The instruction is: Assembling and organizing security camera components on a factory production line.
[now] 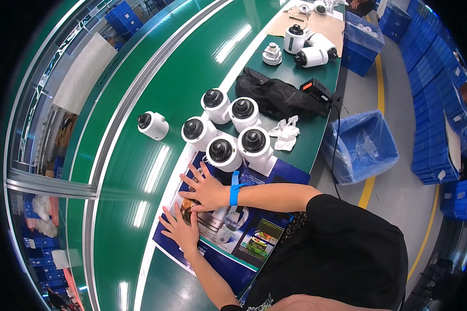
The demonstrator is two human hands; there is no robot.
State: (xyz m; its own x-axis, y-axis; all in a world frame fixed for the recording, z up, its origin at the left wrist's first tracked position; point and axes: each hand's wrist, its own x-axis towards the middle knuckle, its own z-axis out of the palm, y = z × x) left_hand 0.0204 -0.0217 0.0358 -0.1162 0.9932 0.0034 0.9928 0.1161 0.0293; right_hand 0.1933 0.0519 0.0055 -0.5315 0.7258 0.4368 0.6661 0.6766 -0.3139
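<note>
Both hands lie flat on a dark blue printed sheet point(233, 262) spread along the near edge of the green bench. My left hand point(183, 228) has its fingers spread over the sheet's left side. Just beyond it, my right hand point(208, 191) is also spread and holds nothing; a blue band point(235, 192) circles that wrist. Past the right fingers stands a group of several white rounded housings with ribbed black tops, the closest being one housing point(224, 154) at the sheet's far end. Another white housing point(153, 126) lies tilted apart, on the green surface to the left.
Behind the group are a black cloth bag point(275, 96), a crumpled white tissue point(285, 133) and a black device point(316, 90) with a cable. More white housings point(312, 56) lie farther back. On the floor at right stands a lined blue bin point(366, 147), near stacked blue crates point(433, 98).
</note>
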